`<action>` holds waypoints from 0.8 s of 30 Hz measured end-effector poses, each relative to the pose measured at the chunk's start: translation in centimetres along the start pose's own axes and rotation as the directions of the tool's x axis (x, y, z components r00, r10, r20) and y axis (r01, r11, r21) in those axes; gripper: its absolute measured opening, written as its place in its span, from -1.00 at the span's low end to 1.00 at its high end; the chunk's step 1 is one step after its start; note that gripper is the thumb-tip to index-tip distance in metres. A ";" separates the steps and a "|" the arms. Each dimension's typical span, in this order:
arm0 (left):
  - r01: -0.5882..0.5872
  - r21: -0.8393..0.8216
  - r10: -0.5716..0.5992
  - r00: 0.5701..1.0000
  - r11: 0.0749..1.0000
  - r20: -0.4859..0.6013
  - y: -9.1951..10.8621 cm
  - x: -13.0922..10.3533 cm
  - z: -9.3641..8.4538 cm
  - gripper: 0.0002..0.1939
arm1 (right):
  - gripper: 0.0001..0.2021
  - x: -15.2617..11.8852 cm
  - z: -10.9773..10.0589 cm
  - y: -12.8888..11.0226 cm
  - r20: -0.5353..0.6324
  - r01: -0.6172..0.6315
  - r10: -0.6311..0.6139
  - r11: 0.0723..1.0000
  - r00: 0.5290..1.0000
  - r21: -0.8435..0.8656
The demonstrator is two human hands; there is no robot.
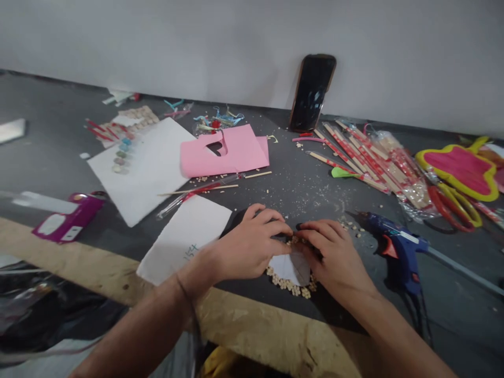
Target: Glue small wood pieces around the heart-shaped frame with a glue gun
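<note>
A white paper piece (292, 268) lies near the table's front edge, with small tan pieces (289, 286) in a curved row along its lower rim. My left hand (255, 239) is over its upper left, fingers bent and pressed together at the far rim. From the right, my right hand (334, 257) meets it there, fingertips closed over more of the tan pieces. Whatever is between the fingertips is too small to make out. Beside my left hand is a white sheet with handwriting (185, 236).
A blue glue gun (409, 252) lies at the right, near scissors (452, 207) and wrapped chopsticks (366, 157). Pink foam sheets (240, 149) are behind the hands. A phone (313, 94) leans on the wall. A purple device (71, 218) sits at the left.
</note>
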State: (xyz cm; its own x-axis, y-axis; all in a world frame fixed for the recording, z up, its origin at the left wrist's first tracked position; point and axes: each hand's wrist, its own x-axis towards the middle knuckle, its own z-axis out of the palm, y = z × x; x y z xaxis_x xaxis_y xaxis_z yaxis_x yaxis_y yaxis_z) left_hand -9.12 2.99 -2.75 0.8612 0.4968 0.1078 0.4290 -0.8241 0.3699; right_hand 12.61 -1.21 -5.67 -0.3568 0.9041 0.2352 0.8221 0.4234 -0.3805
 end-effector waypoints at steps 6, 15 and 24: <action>-0.001 -0.002 0.001 1.000 1.000 0.000 0.0 0.1 -0.1 -0.64 | -0.82 -0.1 -0.1 -0.1 -0.009 -0.003 0.003 1.000 1.000 0.002; -0.009 0.006 0.009 1.000 1.000 -0.001 -0.1 0.0 0.0 -0.60 | -0.78 0.1 -0.5 -0.3 -0.026 -0.010 0.012 0.998 1.000 0.057; -0.006 -0.015 0.007 1.000 1.000 0.007 -0.1 0.0 -0.1 -0.60 | -0.79 0.0 -0.3 -0.3 -0.040 -0.013 0.015 0.999 0.999 0.050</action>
State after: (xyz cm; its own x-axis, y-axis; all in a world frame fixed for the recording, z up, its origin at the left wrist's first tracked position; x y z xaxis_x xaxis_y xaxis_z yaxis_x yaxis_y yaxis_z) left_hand -9.18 3.11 -2.75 0.8659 0.4893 0.1035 0.4193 -0.8231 0.3830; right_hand 12.51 -1.30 -5.30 -0.3262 0.9074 0.2651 0.8034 0.4139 -0.4282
